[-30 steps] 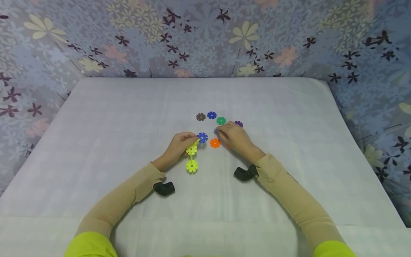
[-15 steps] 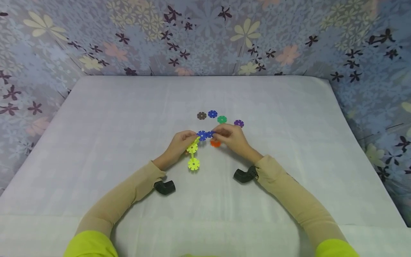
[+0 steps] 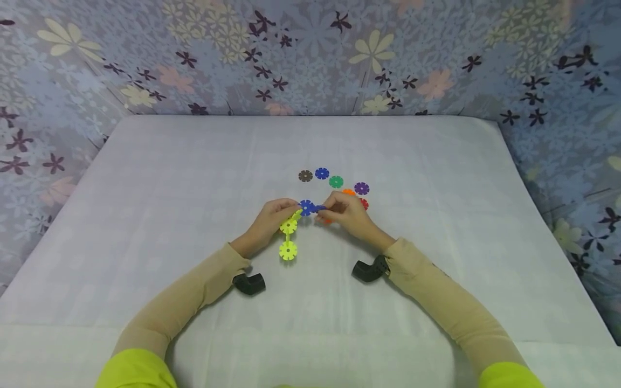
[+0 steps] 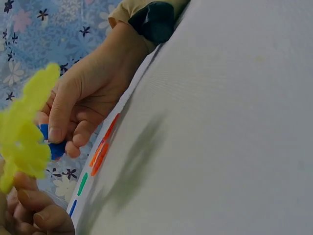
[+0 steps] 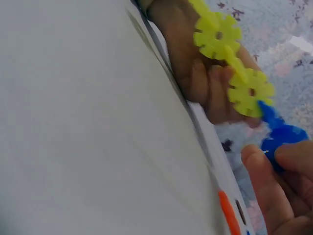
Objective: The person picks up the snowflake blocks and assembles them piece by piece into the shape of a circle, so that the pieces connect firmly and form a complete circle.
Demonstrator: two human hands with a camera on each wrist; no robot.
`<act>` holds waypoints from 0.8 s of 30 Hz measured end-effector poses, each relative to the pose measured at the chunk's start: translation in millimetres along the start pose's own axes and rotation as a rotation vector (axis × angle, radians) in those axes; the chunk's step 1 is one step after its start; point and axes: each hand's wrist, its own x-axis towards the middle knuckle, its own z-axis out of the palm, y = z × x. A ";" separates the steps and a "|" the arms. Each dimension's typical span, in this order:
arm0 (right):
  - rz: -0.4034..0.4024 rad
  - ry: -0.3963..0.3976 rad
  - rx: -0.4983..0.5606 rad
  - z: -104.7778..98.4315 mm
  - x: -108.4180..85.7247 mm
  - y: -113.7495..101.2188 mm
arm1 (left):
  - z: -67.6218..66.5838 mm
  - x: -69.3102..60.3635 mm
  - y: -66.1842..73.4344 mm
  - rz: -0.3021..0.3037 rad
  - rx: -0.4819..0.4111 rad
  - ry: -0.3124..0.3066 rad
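Chain of yellow and blue discs is held up over the middle of the white table, well away from its far edge. One second ago the right hand had its blue disc apart from the chain. Now they touch, so the chain may get one disc longer. Its finger and thumb pinch that disc. The left hand pinches the chain, fingers bent. Both arms bend inward from the near edge.

Right hand pinches blue disc | left hand apparently holds blurred yellow discs
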 end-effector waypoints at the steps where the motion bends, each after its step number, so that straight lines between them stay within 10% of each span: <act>1: 0.012 0.003 0.022 0.9 -1.2 0.1 | 0.6 -0.1 0.4 -0.004 -0.006 -0.009; 16: -0.186 0.145 -0.211 8.1 -2.2 -7.4 | 0.8 -2.1 3.8 -0.080 -0.058 0.011; 24: -0.139 0.185 -0.038 5.9 0.0 8.3 | -0.2 -0.2 4.3 -0.141 -0.156 0.058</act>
